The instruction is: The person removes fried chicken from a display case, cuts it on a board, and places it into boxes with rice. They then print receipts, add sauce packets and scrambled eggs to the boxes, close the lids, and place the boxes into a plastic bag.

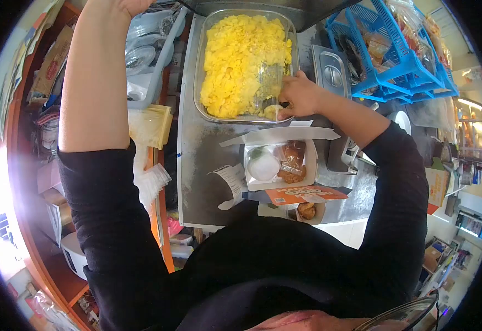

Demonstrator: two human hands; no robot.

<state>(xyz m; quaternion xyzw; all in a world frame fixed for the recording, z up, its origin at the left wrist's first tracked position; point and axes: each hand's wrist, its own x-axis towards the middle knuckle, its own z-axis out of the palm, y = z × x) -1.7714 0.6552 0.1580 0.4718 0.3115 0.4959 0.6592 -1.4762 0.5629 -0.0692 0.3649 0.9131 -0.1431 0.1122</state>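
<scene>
Two bare arms in black sleeves frame a steel table [197, 182]. The right hand [299, 95] rests at the near corner of a clear tray [199, 83] heaped with yellow scrambled egg [235, 60], fingers curled on something at the rim; what it grips cannot be made out. The left hand [133, 5] reaches up out of frame, so its grasp cannot be told. Just below the tray sits an open white meal box [312, 165] holding a white lidded cup [264, 166] and wrapped fried pieces [292, 160], a printed receipt [233, 182] beside it. Blue wire baskets [395, 66] stand at right.
</scene>
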